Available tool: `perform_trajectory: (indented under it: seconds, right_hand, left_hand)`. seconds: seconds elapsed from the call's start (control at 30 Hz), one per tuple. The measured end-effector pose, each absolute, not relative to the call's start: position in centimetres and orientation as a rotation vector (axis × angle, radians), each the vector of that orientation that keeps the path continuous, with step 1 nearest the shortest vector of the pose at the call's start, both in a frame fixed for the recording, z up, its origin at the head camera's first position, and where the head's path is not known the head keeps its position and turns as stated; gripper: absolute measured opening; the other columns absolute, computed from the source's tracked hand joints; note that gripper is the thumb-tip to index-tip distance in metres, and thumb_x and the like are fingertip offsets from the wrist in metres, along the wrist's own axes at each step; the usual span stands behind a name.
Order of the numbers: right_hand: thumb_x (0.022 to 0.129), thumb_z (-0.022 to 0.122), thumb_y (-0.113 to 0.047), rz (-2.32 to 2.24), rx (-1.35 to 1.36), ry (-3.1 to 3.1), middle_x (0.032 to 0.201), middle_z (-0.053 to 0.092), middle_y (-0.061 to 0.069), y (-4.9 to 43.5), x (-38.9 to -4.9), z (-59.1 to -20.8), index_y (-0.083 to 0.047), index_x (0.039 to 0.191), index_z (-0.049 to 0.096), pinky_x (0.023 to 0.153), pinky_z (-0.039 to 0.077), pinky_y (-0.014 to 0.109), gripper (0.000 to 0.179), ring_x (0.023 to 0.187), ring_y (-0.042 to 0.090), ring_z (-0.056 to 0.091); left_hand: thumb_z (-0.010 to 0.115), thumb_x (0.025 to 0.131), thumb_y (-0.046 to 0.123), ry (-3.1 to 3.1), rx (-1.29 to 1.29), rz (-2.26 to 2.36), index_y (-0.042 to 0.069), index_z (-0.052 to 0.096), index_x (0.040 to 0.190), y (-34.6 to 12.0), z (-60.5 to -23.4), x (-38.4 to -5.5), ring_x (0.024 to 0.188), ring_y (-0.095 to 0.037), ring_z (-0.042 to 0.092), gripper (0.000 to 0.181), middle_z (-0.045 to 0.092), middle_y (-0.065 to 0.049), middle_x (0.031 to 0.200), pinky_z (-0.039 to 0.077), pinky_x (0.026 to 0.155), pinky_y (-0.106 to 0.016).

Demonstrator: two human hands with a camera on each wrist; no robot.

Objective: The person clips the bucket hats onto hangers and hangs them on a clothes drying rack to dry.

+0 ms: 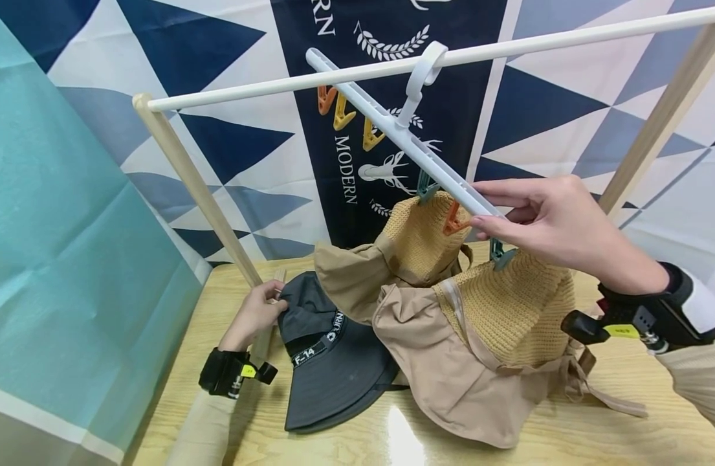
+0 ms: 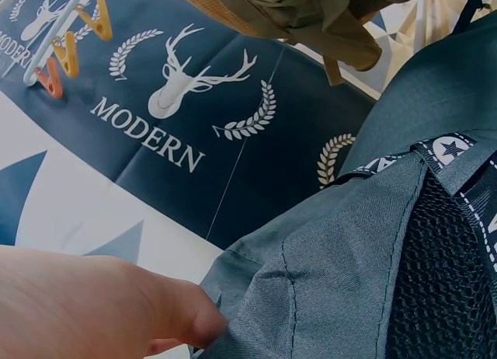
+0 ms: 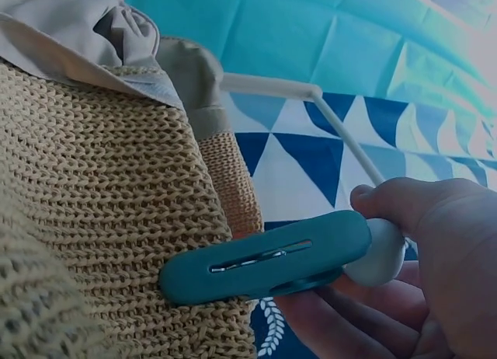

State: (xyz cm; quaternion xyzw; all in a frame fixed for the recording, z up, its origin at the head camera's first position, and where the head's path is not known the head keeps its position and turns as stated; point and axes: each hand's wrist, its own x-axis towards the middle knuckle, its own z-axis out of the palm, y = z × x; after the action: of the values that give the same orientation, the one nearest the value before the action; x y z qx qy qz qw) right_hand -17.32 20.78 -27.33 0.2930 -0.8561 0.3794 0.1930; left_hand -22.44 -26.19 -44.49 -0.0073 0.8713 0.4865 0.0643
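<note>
My right hand (image 1: 558,220) pinches the near end of a pale blue clip hanger (image 1: 406,139), whose hook hangs over a white rod. Beneath that end, a beige sun hat with a woven crown (image 1: 520,310) dangles from a dark green clip (image 3: 268,258). A second woven-crown hat (image 1: 429,230) hangs just behind it by another green clip (image 1: 427,188). Down at the left, my left hand (image 1: 255,315) pinches the crown of a dark grey bucket hat (image 1: 342,375) with an F-14 band. Its brim lies toward the table's front, and mesh lining shows in the left wrist view.
The white rod (image 1: 229,94) runs between wooden posts, the left post (image 1: 197,188) close above my left hand. Orange and yellow clips (image 1: 342,113) hang along the hanger's far half. A patterned cloth (image 1: 217,39) backs the wooden table (image 1: 182,388).
</note>
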Motion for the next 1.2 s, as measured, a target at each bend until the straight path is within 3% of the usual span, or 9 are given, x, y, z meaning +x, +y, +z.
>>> perform_trajectory:
  seconds: [0.13,0.2,0.3,0.4,0.47,0.8,1.03,1.2]
  right_hand:
    - [0.096,0.086,0.0,1.027,0.78,-2.439,0.121,0.084,0.022,21.1,-17.3,-27.1,-0.003,0.148,0.073,0.058,0.054,0.013,0.054,0.081,-0.014,0.077]
    - [0.095,0.087,-0.002,1.007,0.742,-2.45,0.125,0.083,0.022,21.4,-17.2,-27.1,-0.007,0.148,0.074,0.062,0.056,0.011,0.055,0.082,-0.015,0.077]
    - [0.093,0.089,-0.003,1.013,0.674,-2.451,0.125,0.086,-0.005,22.0,-17.0,-27.1,-0.014,0.146,0.076,0.067,0.058,0.01,0.055,0.084,-0.015,0.077]
    - [0.092,0.089,-0.001,1.052,0.653,-2.43,0.118,0.08,-0.032,22.4,-16.8,-27.2,-0.015,0.143,0.079,0.07,0.059,0.01,0.054,0.086,-0.012,0.078]
    - [0.092,0.088,0.0,1.069,0.662,-2.421,0.115,0.076,-0.04,22.7,-16.8,-27.2,-0.015,0.141,0.079,0.071,0.059,0.01,0.052,0.086,-0.011,0.079]
    - [0.092,0.087,0.003,1.136,0.626,-2.402,0.111,0.081,-0.034,23.0,-16.6,-27.5,-0.012,0.14,0.079,0.071,0.059,0.009,0.051,0.088,-0.01,0.08]
    - [0.09,0.087,0.01,1.065,0.659,-2.316,0.133,0.077,-0.032,23.1,-15.4,-28.0,-0.01,0.142,0.078,0.08,0.058,0.006,0.057,0.1,-0.014,0.078]
    - [0.087,0.085,0.017,1.09,0.672,-2.244,0.138,0.078,-0.023,23.0,-14.8,-28.3,-0.004,0.141,0.077,0.086,0.059,0.008,0.058,0.108,-0.011,0.079]
  left_hand:
    - [0.057,0.107,-0.002,2.621,-0.031,1.477,-0.002,0.067,0.128,-26.2,-44.5,-22.5,0.081,-0.014,0.06,0.023,0.063,-0.009,0.106,0.055,0.072,-0.029]
    - [0.058,0.107,-0.002,2.62,-0.013,1.477,-0.002,0.067,0.128,-26.2,-44.4,-22.4,0.081,-0.014,0.06,0.023,0.063,-0.01,0.106,0.056,0.071,-0.029]
    - [0.058,0.107,-0.001,2.618,0.002,1.481,-0.002,0.067,0.128,-26.2,-44.4,-22.4,0.08,-0.015,0.06,0.023,0.063,-0.011,0.106,0.056,0.071,-0.029]
    - [0.058,0.107,0.0,2.621,0.006,1.473,-0.002,0.067,0.128,-26.3,-44.4,-22.4,0.081,-0.015,0.061,0.023,0.063,-0.011,0.108,0.057,0.071,-0.029]
    - [0.058,0.107,0.0,2.62,-0.004,1.471,-0.002,0.067,0.128,-26.3,-44.4,-22.4,0.082,-0.015,0.061,0.023,0.063,-0.012,0.109,0.057,0.071,-0.028]
    - [0.058,0.108,0.0,2.616,-0.001,1.469,-0.002,0.068,0.13,-26.3,-44.5,-22.5,0.081,-0.015,0.061,0.024,0.064,-0.012,0.109,0.056,0.071,-0.028]
    - [0.058,0.107,-0.002,2.605,0.018,1.491,-0.003,0.067,0.126,-26.1,-44.3,-22.6,0.08,-0.014,0.061,0.021,0.064,-0.01,0.107,0.058,0.07,-0.029]
    - [0.058,0.107,-0.001,2.606,0.029,1.485,-0.002,0.068,0.126,-26.1,-44.3,-22.6,0.08,-0.015,0.061,0.022,0.064,-0.01,0.106,0.058,0.07,-0.03]
